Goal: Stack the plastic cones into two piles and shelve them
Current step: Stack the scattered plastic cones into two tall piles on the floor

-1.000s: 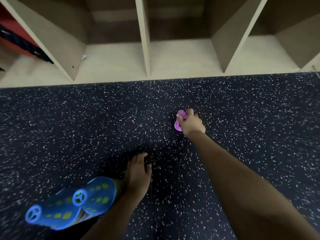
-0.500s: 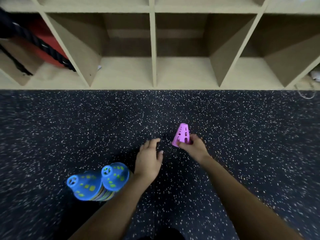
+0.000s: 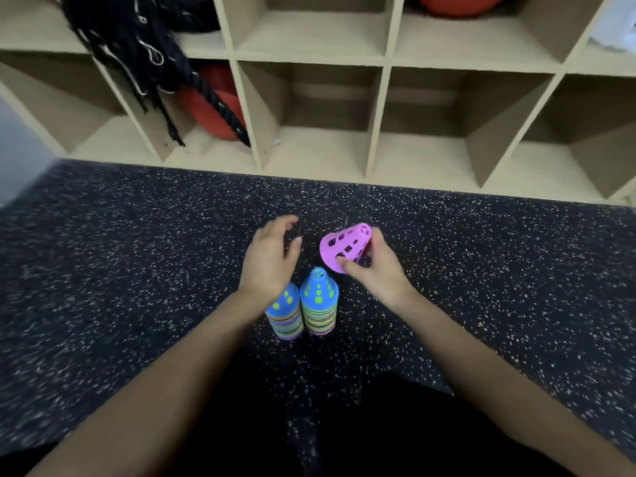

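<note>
In the middle of the frame I see my right hand (image 3: pixel 378 270) holding a pink cone (image 3: pixel 346 246), tipped sideways. Just below it, two cone piles (image 3: pixel 318 302) with blue tops stand side by side on the speckled floor (image 3: pixel 137 270). My left hand (image 3: pixel 270 258) is spread wide, holding nothing. Wooden cubby shelves (image 3: pixel 377 115) fill the top.

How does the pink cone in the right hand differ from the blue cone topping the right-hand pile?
The pink cone is held off the floor in the right hand and tilted, wide end toward the camera; the blue cone stands upright on its pile. The pink cone is alone; the blue cone caps a stack of striped rims, with green showing through its holes. Both are perforated plastic cones of like shape.
</note>
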